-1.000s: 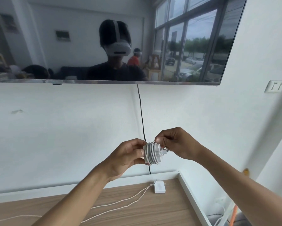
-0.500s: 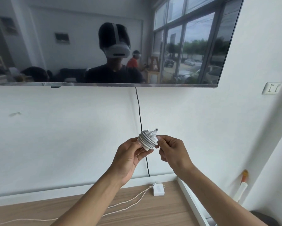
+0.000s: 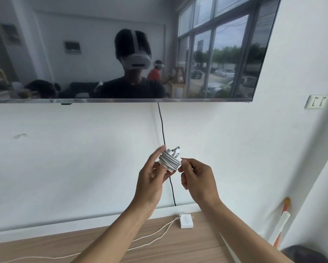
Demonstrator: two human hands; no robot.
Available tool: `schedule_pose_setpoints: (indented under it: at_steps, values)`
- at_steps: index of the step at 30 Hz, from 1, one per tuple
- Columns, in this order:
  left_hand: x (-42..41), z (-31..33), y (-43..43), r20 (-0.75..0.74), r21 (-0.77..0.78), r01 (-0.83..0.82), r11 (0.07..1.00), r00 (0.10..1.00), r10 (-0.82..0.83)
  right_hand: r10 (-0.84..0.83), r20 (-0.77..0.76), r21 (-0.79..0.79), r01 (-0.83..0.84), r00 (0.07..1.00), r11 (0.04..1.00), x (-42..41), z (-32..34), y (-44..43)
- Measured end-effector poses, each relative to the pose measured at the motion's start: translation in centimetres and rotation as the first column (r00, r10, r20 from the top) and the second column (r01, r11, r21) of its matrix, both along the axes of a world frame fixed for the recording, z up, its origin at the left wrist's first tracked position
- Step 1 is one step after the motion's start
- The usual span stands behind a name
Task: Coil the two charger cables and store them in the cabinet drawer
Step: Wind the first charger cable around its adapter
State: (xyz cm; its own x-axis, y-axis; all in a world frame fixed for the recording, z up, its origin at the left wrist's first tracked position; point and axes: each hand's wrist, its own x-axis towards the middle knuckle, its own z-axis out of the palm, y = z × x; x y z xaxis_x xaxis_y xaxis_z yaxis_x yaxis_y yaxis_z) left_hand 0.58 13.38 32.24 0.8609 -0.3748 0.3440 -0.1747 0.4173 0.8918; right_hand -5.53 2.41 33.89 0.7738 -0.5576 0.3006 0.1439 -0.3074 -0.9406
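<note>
A white charger with its cable wound tightly around the plug block is held up in front of the wall, its prongs pointing up and right. My left hand supports it from the left and below, the index finger raised behind it. My right hand pinches the coil's right side. A second white charger lies on the wooden cabinet top below, with its uncoiled cable trailing away to the left. No drawer is in view.
A wall-mounted TV hangs above, with a black cord running down the white wall behind my hands. A wall switch is at the right. An orange and white tool leans in the right corner.
My hands have risen slightly with the coiled charger and turned it so the prongs point up. My left index finger has lifted off the coil.
</note>
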Motion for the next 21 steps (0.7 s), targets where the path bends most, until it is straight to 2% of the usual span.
schedule_pose_setpoints:
  at_steps: [2, 6, 12, 18, 21]
  values:
    - [-0.5, 0.2, 0.0, -0.003, 0.002, -0.028, 1.0, 1.0, 0.028, 0.005, 0.071, 0.02, -0.007, 0.997, 1.0, -0.1, 0.0, 0.4]
    - [-0.7, 0.5, -0.1, -0.116, -0.064, -0.045, 0.997, 0.993, 0.037, 0.02, 0.185, 0.055, -0.031, 0.982, 0.998, -0.3, -0.3, 1.1]
    - [0.0, 1.3, 0.7, -0.273, -0.22, 0.016, 0.975, 0.959, -0.077, 0.261, 0.194, 0.064, -0.277, 0.946, 0.959, -1.0, -0.2, 0.4]
    - [-0.7, 1.1, 0.9, -0.332, -0.287, 0.075, 0.955, 0.927, -0.173, 0.146, 0.284, -0.003, -0.151, 0.948, 0.988, -0.3, 1.2, -0.8]
    - [-0.9, 1.2, 0.8, -0.349, -0.325, 0.078, 0.942, 0.916, -0.197, 0.167, 0.288, 0.027, -0.182, 0.943, 0.983, 0.0, 1.7, -1.0]
